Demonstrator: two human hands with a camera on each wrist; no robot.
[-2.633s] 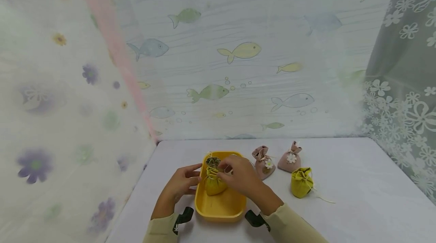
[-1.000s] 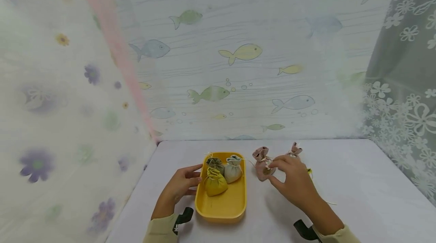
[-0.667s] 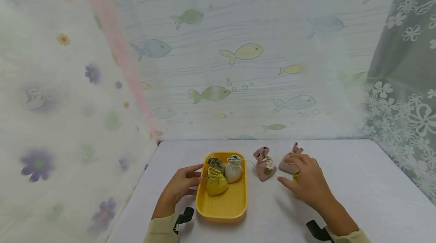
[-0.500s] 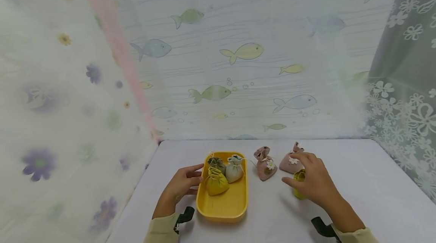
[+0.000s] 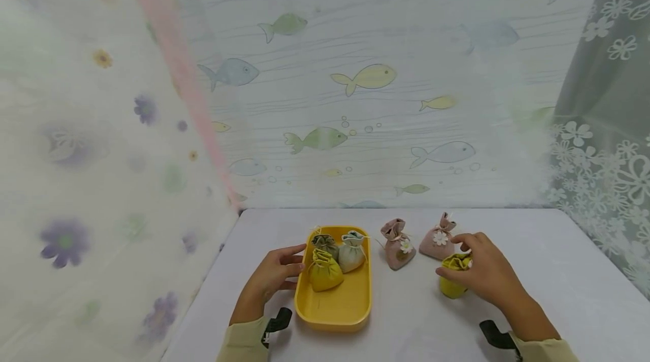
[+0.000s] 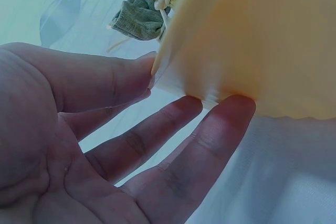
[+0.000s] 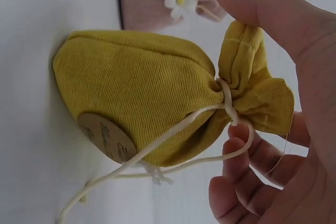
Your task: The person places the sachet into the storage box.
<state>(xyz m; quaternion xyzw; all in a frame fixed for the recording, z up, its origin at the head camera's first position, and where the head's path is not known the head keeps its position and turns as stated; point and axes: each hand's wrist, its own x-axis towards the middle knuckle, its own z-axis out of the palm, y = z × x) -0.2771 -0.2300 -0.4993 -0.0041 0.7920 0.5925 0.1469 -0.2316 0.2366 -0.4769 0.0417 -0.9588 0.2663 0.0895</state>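
My left hand (image 5: 268,277) rests at the left side of the yellow tray (image 5: 332,310). In the left wrist view, straight fingertips touch the tray's outer wall (image 6: 283,40) and the thumb meets its rim. On the table to the right, my right hand (image 5: 495,272) is spread around the gathered top of an upright yellow bag (image 5: 452,288). The right wrist view has this bag (image 7: 142,87) with a cream cord and round tag; thumb and fingers stand apart on either side of its neck, the fingertips close to the cord. Whether they touch it I cannot tell.
A yellow bag (image 5: 325,277), a dark green bag (image 5: 325,242) and a pale grey-green bag (image 5: 350,256) sit in the tray. Two pink bags with white flowers, one nearer the tray (image 5: 395,252) and one farther right (image 5: 433,242), stand behind the right hand's bag.
My right hand has moved from over the tray, past the nearer pink bag, rightward to the yellow bag on the table. The pale bag shows in the tray. My left hand has stayed put.
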